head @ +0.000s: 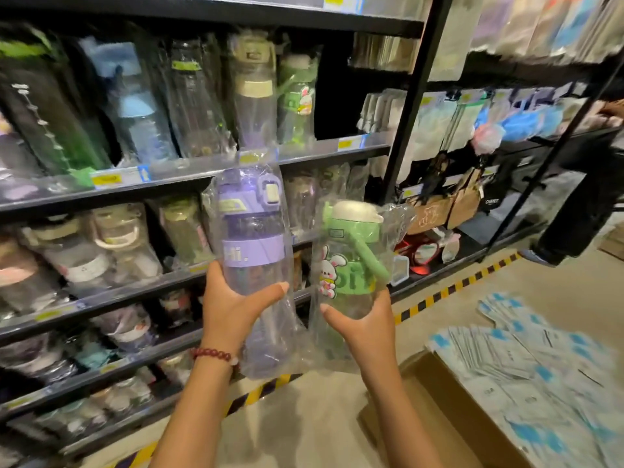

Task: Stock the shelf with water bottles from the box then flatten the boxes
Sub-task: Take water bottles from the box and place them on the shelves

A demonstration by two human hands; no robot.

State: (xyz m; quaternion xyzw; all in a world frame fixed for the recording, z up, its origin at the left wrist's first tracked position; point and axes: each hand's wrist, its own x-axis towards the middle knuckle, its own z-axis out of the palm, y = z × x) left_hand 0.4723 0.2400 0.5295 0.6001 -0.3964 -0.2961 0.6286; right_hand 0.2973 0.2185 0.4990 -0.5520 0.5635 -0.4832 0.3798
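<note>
My left hand point(233, 305) grips a tall purple water bottle point(251, 228) in a clear plastic bag, held upright in front of the shelves. My right hand point(363, 320) grips a shorter green bottle point(347, 258) with a bunny sticker and white lid, also bagged. Both bottles are side by side at the height of the middle shelf point(202, 179). The shelves hold several bagged bottles; a matching green bunny bottle point(297, 99) stands at the right end of the upper row, with a dark gap beside it. An open cardboard box point(439, 400) sits on the floor at lower right.
Stacks of blue-and-white flat packets point(526, 359) lie on the floor and over the box at right. A black shelf upright point(410, 99) divides this bay from a rack of hanging goods. Yellow-black tape point(456, 288) marks the floor edge. A person's leg point(574, 211) stands far right.
</note>
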